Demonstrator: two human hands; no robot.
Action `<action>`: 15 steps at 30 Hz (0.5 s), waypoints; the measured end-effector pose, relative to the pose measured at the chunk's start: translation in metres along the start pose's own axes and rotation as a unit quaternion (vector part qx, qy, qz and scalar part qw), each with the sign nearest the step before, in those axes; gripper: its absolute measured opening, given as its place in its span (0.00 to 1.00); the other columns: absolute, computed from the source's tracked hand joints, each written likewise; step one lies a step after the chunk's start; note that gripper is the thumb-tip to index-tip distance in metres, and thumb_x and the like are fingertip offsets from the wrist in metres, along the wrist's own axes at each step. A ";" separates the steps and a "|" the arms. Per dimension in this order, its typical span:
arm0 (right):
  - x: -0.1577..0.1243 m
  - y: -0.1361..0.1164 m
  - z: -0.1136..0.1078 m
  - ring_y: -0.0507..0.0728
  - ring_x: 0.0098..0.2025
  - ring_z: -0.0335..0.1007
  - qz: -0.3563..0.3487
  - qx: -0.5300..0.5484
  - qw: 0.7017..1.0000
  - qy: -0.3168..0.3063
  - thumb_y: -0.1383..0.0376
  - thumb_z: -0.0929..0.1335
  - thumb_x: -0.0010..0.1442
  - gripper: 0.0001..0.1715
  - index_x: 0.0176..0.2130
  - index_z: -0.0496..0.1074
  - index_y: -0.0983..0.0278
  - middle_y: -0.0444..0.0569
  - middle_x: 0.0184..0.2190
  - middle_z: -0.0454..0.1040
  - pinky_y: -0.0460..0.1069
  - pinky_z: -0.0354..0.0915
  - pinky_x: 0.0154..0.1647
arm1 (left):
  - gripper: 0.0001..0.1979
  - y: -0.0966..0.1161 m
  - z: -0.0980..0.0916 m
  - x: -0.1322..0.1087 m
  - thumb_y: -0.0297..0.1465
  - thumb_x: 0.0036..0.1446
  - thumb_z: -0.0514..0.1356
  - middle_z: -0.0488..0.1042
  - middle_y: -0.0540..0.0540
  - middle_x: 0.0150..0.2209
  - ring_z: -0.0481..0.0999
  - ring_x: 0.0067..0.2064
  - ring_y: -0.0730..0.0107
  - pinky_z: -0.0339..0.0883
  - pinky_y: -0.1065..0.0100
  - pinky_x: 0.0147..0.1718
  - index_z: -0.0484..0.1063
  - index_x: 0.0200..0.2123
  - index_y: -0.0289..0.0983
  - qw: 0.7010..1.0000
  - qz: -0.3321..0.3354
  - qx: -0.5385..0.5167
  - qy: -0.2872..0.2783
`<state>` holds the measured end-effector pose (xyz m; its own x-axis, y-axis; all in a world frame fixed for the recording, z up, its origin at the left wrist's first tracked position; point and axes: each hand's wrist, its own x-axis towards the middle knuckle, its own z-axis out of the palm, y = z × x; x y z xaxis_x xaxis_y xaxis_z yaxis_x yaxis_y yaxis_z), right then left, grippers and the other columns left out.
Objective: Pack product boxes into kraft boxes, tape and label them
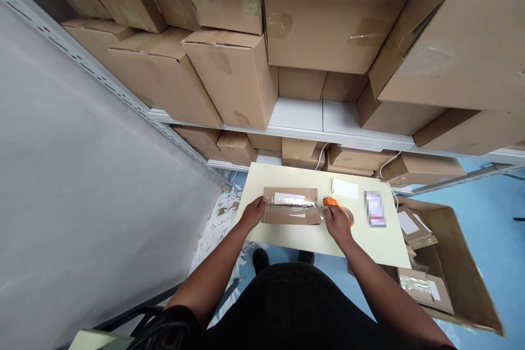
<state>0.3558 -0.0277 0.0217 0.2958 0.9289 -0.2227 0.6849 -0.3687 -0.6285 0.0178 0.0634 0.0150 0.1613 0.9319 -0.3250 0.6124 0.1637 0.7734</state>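
A flat cardboard box point(291, 215) lies on the pale table point(283, 235), with shiny clear tape point(293, 203) running along its middle and a white label under the tape. My left hand point(254, 211) grips the left end of the box, fingers closed on its edge. At the other end, my right hand point(337, 222) is wrapped around an orange tape dispenser point(329, 201), just off the box's right edge. Part of the dispenser and its tape roll is hidden behind that hand.
White paper slips point(344, 188) and a blurred-out phone-like item point(375, 209) lie on the table's right side. A large open carton point(459, 262) holding packed parcels stands to the right. Shelves point(295, 115) of cardboard boxes rise behind; paper strips point(213, 235) litter the floor at left.
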 end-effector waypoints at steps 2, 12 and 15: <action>0.005 -0.020 0.005 0.62 0.44 0.74 0.006 0.048 0.998 -0.045 0.48 0.59 0.69 0.25 0.39 0.77 0.60 0.52 0.39 0.80 0.51 0.66 0.47 | 0.24 0.002 0.000 0.000 0.47 0.69 0.50 0.80 0.44 0.54 0.76 0.58 0.52 0.68 0.56 0.57 0.76 0.55 0.42 1.000 -0.004 -0.005 -0.008; -0.008 -0.023 0.006 0.64 0.50 0.73 0.042 0.103 0.993 -0.046 0.44 0.55 0.69 0.31 0.43 0.75 0.62 0.55 0.45 0.79 0.54 0.67 0.52 | 0.24 0.006 0.005 -0.028 0.32 0.59 0.55 0.76 0.44 0.59 0.75 0.59 0.55 0.66 0.55 0.59 0.69 0.59 0.41 0.987 0.046 -0.155 -0.027; -0.032 -0.009 0.018 0.65 0.56 0.71 0.038 0.194 0.980 -0.012 0.38 0.51 0.69 0.40 0.53 0.72 0.62 0.57 0.53 0.77 0.55 0.68 0.54 | 0.24 -0.004 0.014 -0.042 0.29 0.56 0.53 0.75 0.43 0.59 0.75 0.59 0.59 0.69 0.57 0.57 0.65 0.57 0.39 0.973 0.054 -0.220 -0.035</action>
<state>0.3280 -0.0535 0.0210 0.3170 0.9013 -0.2952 0.3558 -0.4016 -0.8439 0.0198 0.0192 0.0179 0.2688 0.9293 -0.2532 0.1998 0.2033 0.9585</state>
